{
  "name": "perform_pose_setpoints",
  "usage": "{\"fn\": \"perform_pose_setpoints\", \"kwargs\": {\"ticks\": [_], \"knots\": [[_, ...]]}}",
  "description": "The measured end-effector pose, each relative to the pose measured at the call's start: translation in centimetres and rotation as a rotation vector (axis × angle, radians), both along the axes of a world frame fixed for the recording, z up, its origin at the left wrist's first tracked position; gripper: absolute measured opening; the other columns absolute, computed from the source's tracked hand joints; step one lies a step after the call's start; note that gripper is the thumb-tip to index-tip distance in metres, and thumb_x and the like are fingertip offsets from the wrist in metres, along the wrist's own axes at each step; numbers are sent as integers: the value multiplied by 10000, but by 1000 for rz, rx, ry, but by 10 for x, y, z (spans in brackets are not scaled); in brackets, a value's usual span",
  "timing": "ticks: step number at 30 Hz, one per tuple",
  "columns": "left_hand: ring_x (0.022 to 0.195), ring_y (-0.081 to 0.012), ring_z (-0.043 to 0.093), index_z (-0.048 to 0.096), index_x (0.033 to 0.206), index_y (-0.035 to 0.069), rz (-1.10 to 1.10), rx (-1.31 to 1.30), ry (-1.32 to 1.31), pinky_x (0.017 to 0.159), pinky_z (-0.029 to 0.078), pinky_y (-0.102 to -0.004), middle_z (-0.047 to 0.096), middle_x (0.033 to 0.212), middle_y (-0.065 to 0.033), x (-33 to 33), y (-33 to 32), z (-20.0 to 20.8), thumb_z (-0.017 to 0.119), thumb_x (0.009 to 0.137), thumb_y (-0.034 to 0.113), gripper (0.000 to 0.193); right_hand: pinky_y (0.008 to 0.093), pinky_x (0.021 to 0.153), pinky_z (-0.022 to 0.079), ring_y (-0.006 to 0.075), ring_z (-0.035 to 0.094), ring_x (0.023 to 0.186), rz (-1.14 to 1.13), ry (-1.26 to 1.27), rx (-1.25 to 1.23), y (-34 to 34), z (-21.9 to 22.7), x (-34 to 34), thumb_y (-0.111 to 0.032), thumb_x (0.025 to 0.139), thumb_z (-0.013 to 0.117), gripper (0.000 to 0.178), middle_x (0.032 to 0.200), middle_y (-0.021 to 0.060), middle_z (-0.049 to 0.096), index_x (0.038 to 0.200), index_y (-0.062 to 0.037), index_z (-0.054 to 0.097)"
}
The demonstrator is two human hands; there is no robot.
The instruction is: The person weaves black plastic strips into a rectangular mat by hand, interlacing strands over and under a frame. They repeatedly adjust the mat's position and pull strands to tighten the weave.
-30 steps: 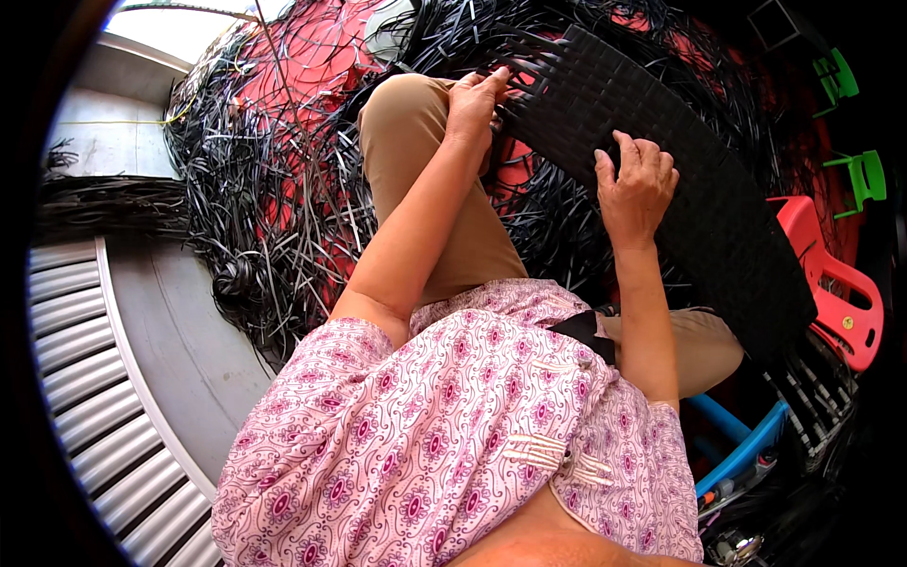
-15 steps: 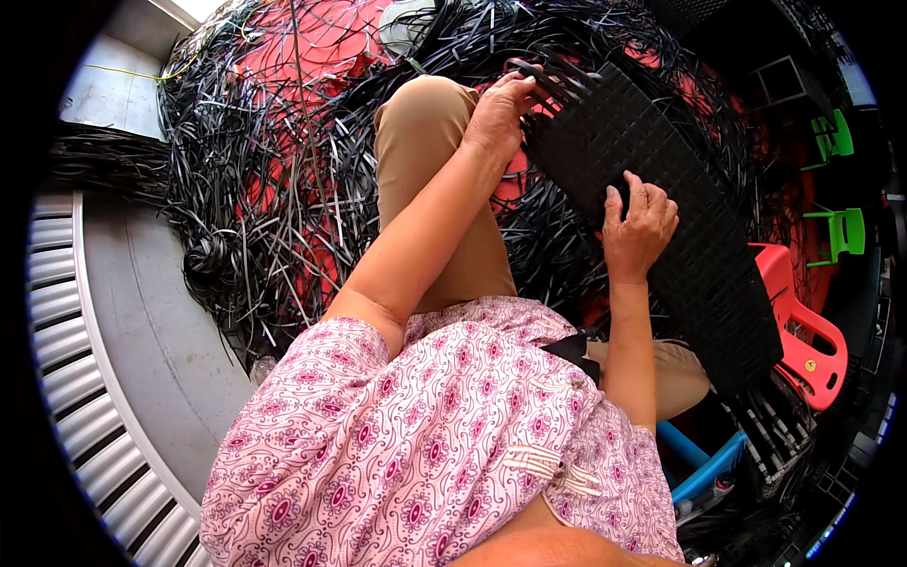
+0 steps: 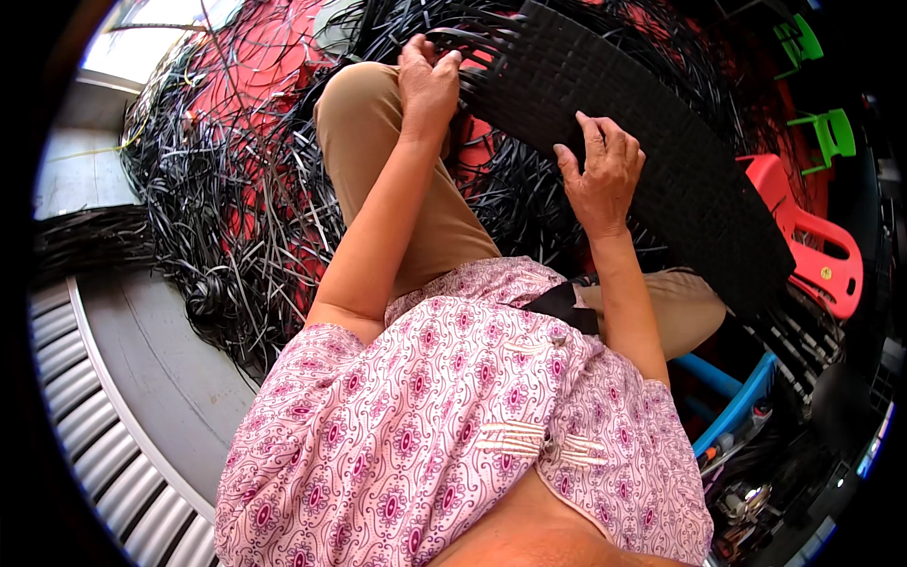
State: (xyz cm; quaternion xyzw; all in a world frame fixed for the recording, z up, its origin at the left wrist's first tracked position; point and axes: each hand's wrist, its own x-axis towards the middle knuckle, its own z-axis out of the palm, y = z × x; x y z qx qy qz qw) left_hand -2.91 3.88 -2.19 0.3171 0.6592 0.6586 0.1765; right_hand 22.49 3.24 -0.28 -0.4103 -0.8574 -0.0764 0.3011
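Note:
A long black panel woven from flat strips [image 3: 652, 156] slants from the upper middle down to the right, with loose strip ends fanning out at its upper left end. My left hand [image 3: 430, 90] is beside those ends, thumb and fingers closed around a black strip [image 3: 463, 36]; its grip is partly hidden. Over the near edge of the panel, my right hand [image 3: 605, 180] has its fingers apart and slightly bent, holding nothing. Whether its fingertips touch the weave I cannot tell.
Tangled black strips [image 3: 246, 217] cover much of the red floor [image 3: 241, 80] at left and behind. A red plastic chair [image 3: 803, 241] stands at right, green chairs [image 3: 831, 134] beyond it. A blue frame [image 3: 742, 402] is by my right knee; a slatted metal piece [image 3: 104, 435] lies left.
My view has shifted, so the scene sits differently in it. My left hand has drawn away leftward from the panel's end with a strip. My right hand's fingers have spread a little.

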Motion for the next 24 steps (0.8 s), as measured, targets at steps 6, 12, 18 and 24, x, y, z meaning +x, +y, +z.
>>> {"fn": "perform_pose_setpoints", "kwargs": {"ticks": [6,12,18,24], "knots": [[1253,-317,556,644,1254,82,-358,54,857,1073,392,-431,620,1331,-110,55,-33,29,782,856,273,462,458,1072,365,285,496,1258,-110,21,-29,-20,0,61,-319,715,877,792,1338,81,527,1399,-111,538],[1417,-298,396,493,1458,123,-616,-51,1118,1200,243,-489,439,1509,-113,102,-31,11,887,645,238,911,493,1117,330,284,434,1346,-307,-117,-69,-34,4,136,-257,598,945,955,1423,80,473,1435,-137,499],[1352,-326,448,525,1434,137,-595,-58,1245,1151,303,-479,494,1435,-108,98,-21,12,819,624,116,862,486,1075,348,295,455,1308,-411,-86,-18,-31,-3,185,-200,572,942,956,1376,77,481,1421,-142,507],[1314,-320,484,541,1403,146,-630,-80,1303,1112,361,-458,532,1375,-97,91,17,30,781,630,112,810,451,1019,360,278,492,1209,-390,-81,22,6,9,187,-315,607,910,780,1226,63,520,1284,-125,574]]}}
